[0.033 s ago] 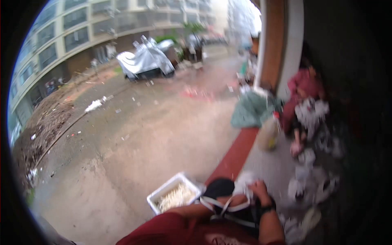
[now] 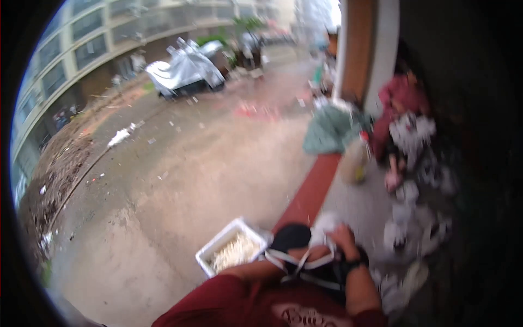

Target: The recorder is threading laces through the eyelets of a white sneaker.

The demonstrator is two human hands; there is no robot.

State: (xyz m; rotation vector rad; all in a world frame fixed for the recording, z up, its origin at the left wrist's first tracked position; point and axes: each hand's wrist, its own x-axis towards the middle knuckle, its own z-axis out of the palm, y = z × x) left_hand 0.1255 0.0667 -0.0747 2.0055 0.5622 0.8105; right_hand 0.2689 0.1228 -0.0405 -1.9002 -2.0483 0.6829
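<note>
Motion blur softens the view. My right hand (image 2: 341,238), with a dark band at its wrist, is closed with curled fingers in front of me. It is beside a whitish, blurred thing (image 2: 326,222); what it holds is hidden. My left forearm (image 2: 255,269) reaches across to the right, and the hand's fingers are mostly hidden behind white straps (image 2: 301,261) and a dark rounded thing (image 2: 292,237). To the left of these stands a white foam box (image 2: 205,255) holding many pale, thin strips (image 2: 237,252).
A person in dark red (image 2: 404,98) sits at the right among whitish bundles (image 2: 411,131). A green sack (image 2: 329,131) and a pale, rounded sack (image 2: 354,163) stand by a pillar (image 2: 357,52). A silver-covered vehicle (image 2: 188,71) is farther off on the littered pavement (image 2: 212,158).
The surroundings have shifted slightly up and left in the picture. My right hand is slightly higher in view and still closed; the foam box has barely shifted.
</note>
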